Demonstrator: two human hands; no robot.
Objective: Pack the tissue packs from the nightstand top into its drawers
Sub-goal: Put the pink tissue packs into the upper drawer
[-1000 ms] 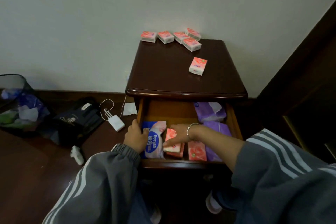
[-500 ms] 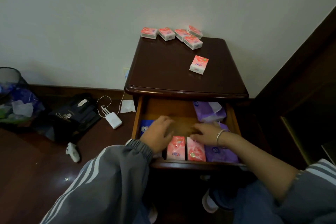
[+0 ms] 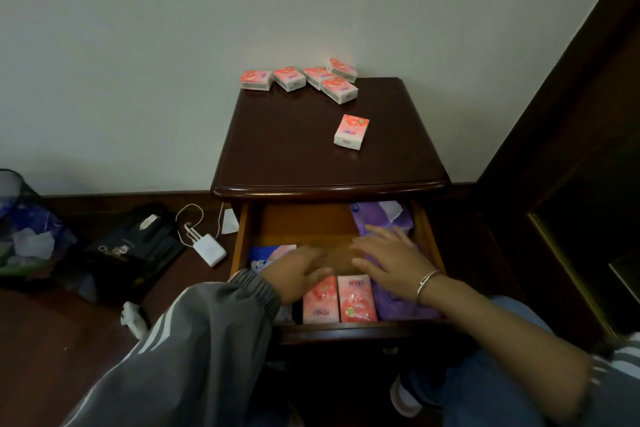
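your left hand (image 3: 298, 274) is spread flat over the open drawer (image 3: 346, 331) of the nightstand (image 3: 294, 149), gripping nothing, a bit blurred. your right hand (image 3: 388, 260) is spread and empty too, over the purple packs (image 3: 381, 218) on the drawer's right side. can't tell if it touches them. two pink tissue packs (image 3: 320, 302) sit side by side at the drawer front. five more packs (image 3: 290, 78) cluster at the nightstand's back edge, and a lone pack (image 3: 351, 132) sits nearer the middle. pack print is too small to read. the black bag (image 3: 131, 246) on the floor left of the nightstand shows "ch" something.
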